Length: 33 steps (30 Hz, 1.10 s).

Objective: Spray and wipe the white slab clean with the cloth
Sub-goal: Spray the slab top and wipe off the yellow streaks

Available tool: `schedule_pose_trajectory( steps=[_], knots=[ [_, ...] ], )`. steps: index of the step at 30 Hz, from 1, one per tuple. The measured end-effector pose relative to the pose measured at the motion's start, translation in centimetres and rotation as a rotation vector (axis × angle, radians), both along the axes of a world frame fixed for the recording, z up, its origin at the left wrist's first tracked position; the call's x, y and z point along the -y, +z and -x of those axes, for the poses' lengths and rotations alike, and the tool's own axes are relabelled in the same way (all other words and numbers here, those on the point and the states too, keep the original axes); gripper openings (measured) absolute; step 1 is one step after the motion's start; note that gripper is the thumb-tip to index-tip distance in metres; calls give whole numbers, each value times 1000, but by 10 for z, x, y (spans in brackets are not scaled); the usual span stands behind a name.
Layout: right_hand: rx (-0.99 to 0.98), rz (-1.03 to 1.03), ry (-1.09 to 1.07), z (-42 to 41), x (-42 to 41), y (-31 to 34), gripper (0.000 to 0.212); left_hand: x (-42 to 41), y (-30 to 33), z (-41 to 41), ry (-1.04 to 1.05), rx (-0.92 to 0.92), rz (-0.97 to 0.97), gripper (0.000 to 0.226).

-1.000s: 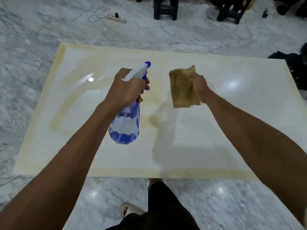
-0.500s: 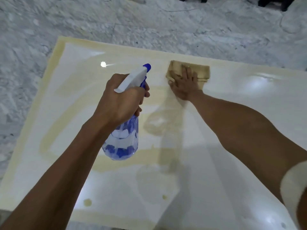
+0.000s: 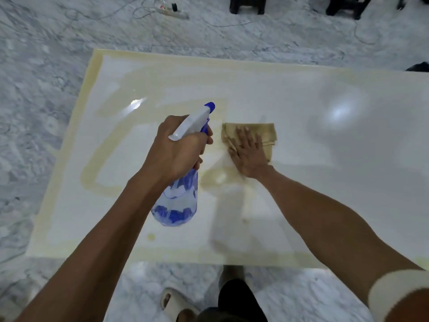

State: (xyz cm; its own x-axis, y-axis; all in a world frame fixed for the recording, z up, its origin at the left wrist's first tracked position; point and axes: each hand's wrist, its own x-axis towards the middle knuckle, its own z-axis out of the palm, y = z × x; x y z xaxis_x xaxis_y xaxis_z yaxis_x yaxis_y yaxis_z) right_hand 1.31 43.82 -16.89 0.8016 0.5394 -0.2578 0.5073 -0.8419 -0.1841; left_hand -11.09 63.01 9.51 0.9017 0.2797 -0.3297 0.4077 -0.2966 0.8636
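Note:
A large white slab (image 3: 325, 159) lies flat on the marble floor, streaked with yellowish smears along its edges and left half. My left hand (image 3: 178, 152) grips the neck of a clear blue spray bottle (image 3: 178, 201) with a white trigger head and blue nozzle, held above the slab's middle. Just to its right, my right hand (image 3: 248, 152) presses flat with straight fingers on a folded tan cloth (image 3: 267, 133) that lies on the slab.
Grey marble floor (image 3: 46, 112) surrounds the slab. A power strip (image 3: 171, 10) with cables lies at the back, beside dark stool legs (image 3: 247, 5). My sandalled foot (image 3: 171, 303) stands at the slab's near edge. A dark object (image 3: 420, 66) sits at the far right.
A second ago my right hand held the cloth in the air; it then pressed it on the slab far away and has now drawn it back toward me. The bottle stays held.

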Motion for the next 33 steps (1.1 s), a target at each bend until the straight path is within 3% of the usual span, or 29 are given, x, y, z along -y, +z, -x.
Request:
schedule_pose_trajectory(
  steps=[7, 11, 13, 16, 19, 22, 24, 27, 29, 31, 33],
  knots=[
    [29, 34, 30, 200, 19, -1, 55, 0, 18, 132, -72, 13, 63, 20],
    [-86, 1, -64, 268, 11, 30, 61, -4, 26, 167, -110, 24, 72, 21],
    [-276, -44, -157, 275, 5, 63, 59, -7, 35, 170, -116, 43, 71, 22],
    [-468, -514, -532, 251, 4, 122, 42, -14, 48, 158, -115, 75, 68, 22],
    [-574, -1027, -913, 198, 3, 170, 49, -21, 59, 132, -131, 128, 47, 23],
    [-876, -1535, -996, 120, 3, 193, 64, -28, 68, 95, -116, 154, 36, 23],
    [-918, -1662, -961, 62, -3, 202, 62, -35, 70, 66, -87, 156, 44, 23],
    [-874, -1644, -962, -27, -15, 199, 51, -45, 66, 18, -42, 151, 60, 23],
    [-836, -1520, -985, -84, -26, 188, 47, -52, 59, -14, -13, 139, 57, 23],
    [-604, -1271, -977, -134, -39, 176, 38, -61, 47, -43, 7, 129, 38, 20],
    [-239, -955, -859, -173, -57, 160, 34, -72, 32, -67, 38, 114, 15, 19]
  ],
)
